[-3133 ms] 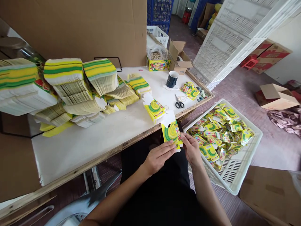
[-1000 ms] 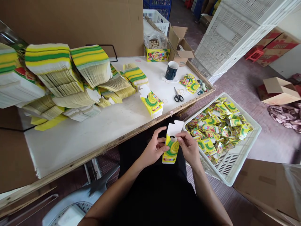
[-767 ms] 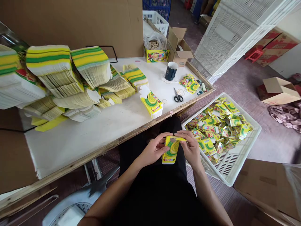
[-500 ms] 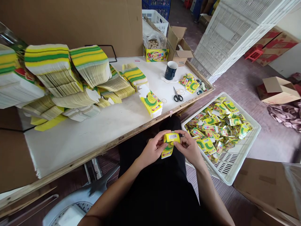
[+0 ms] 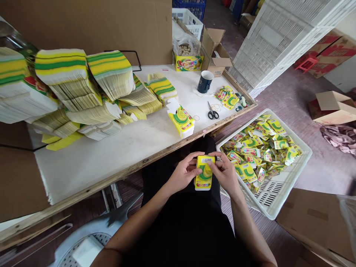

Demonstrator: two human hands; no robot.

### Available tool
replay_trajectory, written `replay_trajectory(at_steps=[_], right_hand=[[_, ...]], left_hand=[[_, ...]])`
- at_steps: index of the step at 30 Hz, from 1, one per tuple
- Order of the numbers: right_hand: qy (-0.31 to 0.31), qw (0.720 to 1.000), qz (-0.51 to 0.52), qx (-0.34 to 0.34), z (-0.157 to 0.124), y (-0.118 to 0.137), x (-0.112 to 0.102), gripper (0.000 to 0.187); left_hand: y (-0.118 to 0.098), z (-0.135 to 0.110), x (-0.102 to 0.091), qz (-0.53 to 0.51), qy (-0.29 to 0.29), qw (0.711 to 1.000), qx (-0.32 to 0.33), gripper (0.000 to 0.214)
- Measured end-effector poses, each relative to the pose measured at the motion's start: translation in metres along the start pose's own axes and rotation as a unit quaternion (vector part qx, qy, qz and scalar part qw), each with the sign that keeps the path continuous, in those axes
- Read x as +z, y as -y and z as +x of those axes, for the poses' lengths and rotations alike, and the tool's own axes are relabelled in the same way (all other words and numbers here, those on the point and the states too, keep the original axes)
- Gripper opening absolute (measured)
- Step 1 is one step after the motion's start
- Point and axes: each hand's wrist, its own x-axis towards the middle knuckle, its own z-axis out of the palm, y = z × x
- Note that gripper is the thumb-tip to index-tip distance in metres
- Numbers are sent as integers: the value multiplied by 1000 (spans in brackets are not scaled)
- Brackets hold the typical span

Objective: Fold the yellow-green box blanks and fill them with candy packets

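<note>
A small yellow-green printed card packet (image 5: 204,176) with a barcode near its top is held above my lap. My left hand (image 5: 185,171) grips its left side, thumb on the front face. On the other side my right hand (image 5: 224,172) pinches its upper right part, thumb also on the front. Fingers of both hands curl behind the packet, partly hidden. On the table edge in front lies a stack of similar flat cards (image 5: 181,119). To the right, a white plastic crate (image 5: 302,163) holds a heap of such packets (image 5: 256,146).
Bundled card stacks (image 5: 68,79) fill the left of the white table (image 5: 111,163). Scissors (image 5: 213,111), a dark mug (image 5: 205,82) and loose packets (image 5: 226,97) are toward its right end. A closed carton (image 5: 314,215) stands beside the crate; white stacked crates (image 5: 274,40) rise behind.
The packet's barcode flap, bent forward earlier, now lies flatter, and the packet's whole front faces me. Both hands still grip it. The view has shifted slightly.
</note>
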Motion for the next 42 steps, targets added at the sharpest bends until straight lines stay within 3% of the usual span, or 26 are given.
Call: replay_trajectory(at_steps=[6, 9, 11, 13, 15, 17, 20, 25, 29, 32, 34, 37, 40, 42], right_hand=[[-29, 994, 97, -33, -1, -9, 1, 24], [-117, 988, 64, -76, 0, -13, -7, 20], [-250, 962, -36, -103, 3, -14, -19, 18], [-364, 912, -142, -122, 5, -14, -32, 19], [-387, 894, -183, -131, 5, -16, -39, 20], [-332, 922, -152, -129, 3, -19, -37, 18], [-251, 961, -74, -95, -2, -23, -21, 17], [-179, 984, 15, 5, -6, -17, 7, 27], [-125, 986, 104, 32, -2, -9, 15, 37], [-131, 967, 215, 47, 1, -10, 18, 43], [-132, 953, 262, 70, 2, -13, 18, 37], [-105, 948, 285, 93, 2, -13, 14, 28], [-65, 953, 283, 92, -1, -7, 11, 30], [-22, 949, 297, 106, -3, -1, 12, 37]], left_hand=[[8, 5, 12, 38, -1, 998, 51, 48], [8, 15, 15, 130, -8, 981, 143, 49], [3, 27, 7, 247, -54, 939, 234, 52], [-6, 44, -10, 377, -139, 864, 302, 54], [-14, 62, -31, 468, -202, 808, 296, 62], [-18, 78, -50, 522, -228, 788, 233, 69], [-14, 90, -67, 545, -214, 789, 186, 53], [-4, 78, -71, 484, -225, 808, 252, 41], [-1, 46, -49, 397, -204, 805, 392, 41], [6, 21, -22, 387, -96, 776, 488, 55], [13, 9, -8, 388, -26, 775, 499, 62], [22, -1, 3, 353, 29, 811, 465, 63], [22, -2, 4, 214, -23, 896, 388, 59], [16, 1, 3, 55, -48, 955, 288, 58]])
